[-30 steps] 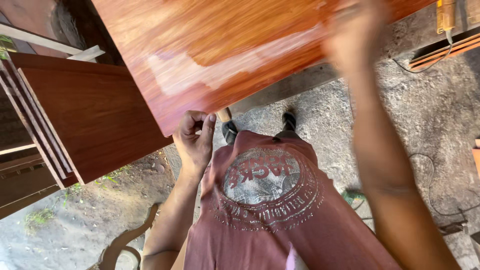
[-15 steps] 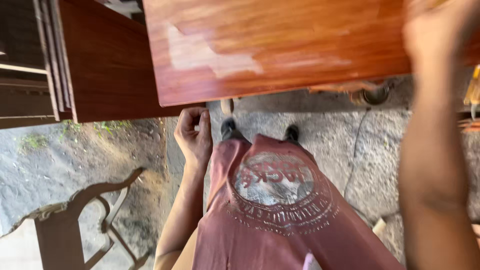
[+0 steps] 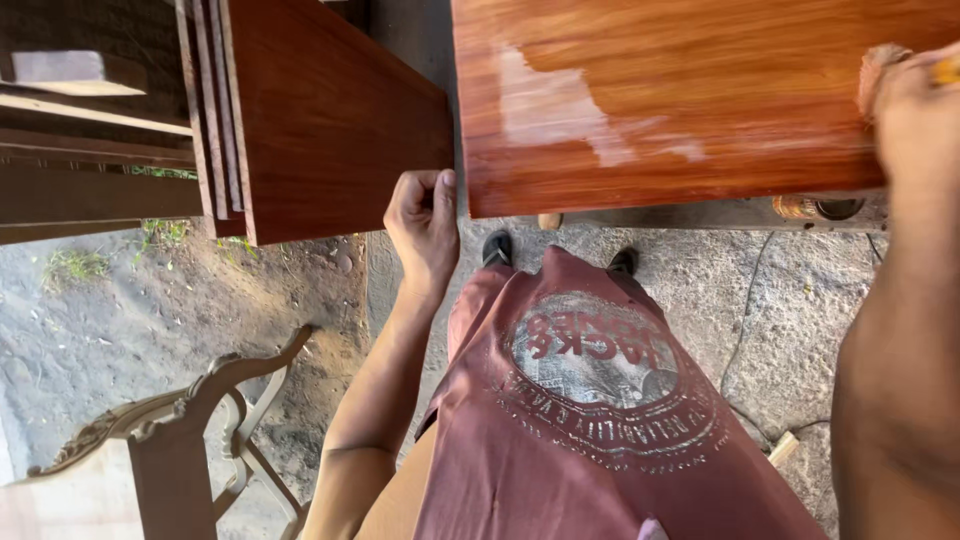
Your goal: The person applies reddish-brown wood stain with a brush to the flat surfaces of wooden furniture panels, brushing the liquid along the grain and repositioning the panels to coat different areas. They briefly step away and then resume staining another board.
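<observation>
A glossy reddish-brown varnished wooden panel [image 3: 690, 100] fills the upper right, with a pale wet sheen patch near its left end. My left hand [image 3: 424, 225] grips the panel's lower left corner, fingers curled around the edge. My right hand [image 3: 915, 95] is at the far right, pressed on the panel's surface and closed on a brownish rag or pad [image 3: 880, 65] that is mostly hidden. My maroon printed shirt [image 3: 600, 400] and my dark shoes [image 3: 497, 247] show below.
Several dark red boards [image 3: 320, 110] lean stacked at upper left. A carved unfinished wooden chair frame [image 3: 170, 430] stands at lower left. The ground is cracked concrete [image 3: 780, 300] and dirt [image 3: 120, 310]. A small tin [image 3: 820, 208] sits under the panel's right end.
The view has swung, so the panel and the stacked boards sit further right and squarer. My right hand has slid to the panel's right end. My left hand keeps its grip on the corner.
</observation>
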